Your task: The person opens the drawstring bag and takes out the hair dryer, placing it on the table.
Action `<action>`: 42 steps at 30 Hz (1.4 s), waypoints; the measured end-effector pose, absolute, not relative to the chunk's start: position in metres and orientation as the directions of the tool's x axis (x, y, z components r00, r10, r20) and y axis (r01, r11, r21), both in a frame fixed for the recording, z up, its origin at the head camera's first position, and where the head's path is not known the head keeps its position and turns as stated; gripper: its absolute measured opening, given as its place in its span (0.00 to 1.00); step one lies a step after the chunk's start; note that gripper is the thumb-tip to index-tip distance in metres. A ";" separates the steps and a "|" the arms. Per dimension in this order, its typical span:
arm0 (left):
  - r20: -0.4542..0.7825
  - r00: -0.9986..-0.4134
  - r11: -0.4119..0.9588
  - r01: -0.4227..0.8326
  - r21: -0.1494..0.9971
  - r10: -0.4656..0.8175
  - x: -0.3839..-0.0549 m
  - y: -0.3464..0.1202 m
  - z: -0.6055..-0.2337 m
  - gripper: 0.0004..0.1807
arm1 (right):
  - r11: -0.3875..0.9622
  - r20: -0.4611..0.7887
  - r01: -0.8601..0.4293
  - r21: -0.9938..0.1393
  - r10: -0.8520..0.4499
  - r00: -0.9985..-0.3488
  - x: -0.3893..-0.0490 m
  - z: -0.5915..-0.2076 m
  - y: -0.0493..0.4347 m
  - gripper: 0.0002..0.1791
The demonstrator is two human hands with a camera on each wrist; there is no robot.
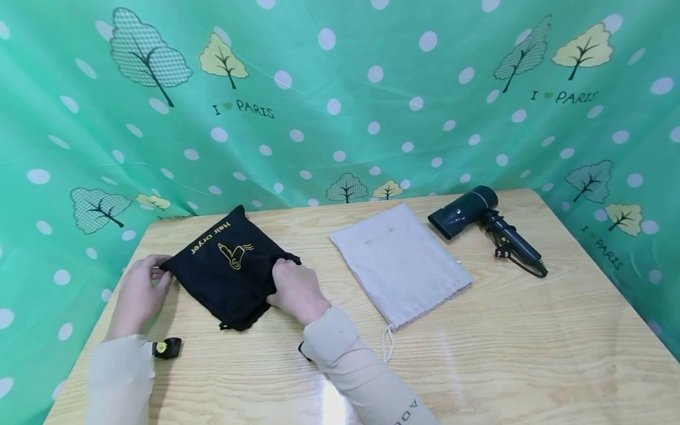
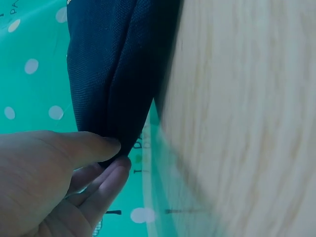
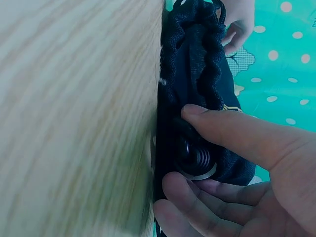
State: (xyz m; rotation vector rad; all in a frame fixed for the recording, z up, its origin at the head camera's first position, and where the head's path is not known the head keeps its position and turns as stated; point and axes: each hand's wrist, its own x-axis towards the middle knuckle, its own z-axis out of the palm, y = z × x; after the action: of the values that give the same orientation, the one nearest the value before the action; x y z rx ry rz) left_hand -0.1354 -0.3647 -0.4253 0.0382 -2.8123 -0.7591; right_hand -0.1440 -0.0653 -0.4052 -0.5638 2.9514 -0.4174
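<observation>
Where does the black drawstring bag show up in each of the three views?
Head: black bag lies left of centre on the table, between the left hand and the right hand.
Left wrist: top centre, a corner pinched by the left hand.
Right wrist: centre, its gathered mouth gripped by the right hand.
Shared landmark: the light wooden table, in all three.

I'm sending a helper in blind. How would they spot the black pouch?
On the wooden table, look left, where the left hand and right hand pinch it. It is the black fabric drawstring pouch lettered in gold, unlike the plain grey pouch beside it.
</observation>
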 end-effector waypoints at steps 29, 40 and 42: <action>0.236 -0.947 0.866 -0.076 0.494 -0.218 -0.131 -0.377 -0.425 0.08 | 0.865 -0.153 -0.326 -0.380 -0.407 -0.901 -0.159 -0.397 -0.040 0.27; 0.203 -0.934 0.854 -0.159 0.496 -0.292 -0.128 -0.375 -0.420 0.08 | 0.856 -0.154 -0.326 -0.401 -0.413 -0.897 -0.162 -0.397 -0.033 0.29; 0.197 -0.932 0.851 -0.174 0.495 -0.305 -0.128 -0.375 -0.419 0.09 | 0.856 -0.148 -0.328 -0.400 -0.413 -0.898 -0.161 -0.397 -0.033 0.31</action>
State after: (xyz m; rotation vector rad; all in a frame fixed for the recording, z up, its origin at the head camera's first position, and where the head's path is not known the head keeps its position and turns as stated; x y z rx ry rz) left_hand -0.1283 -0.3754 -0.4193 0.3648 -2.7589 -0.7016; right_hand -0.1614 -0.0333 -0.3973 -0.5676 2.8027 -0.5448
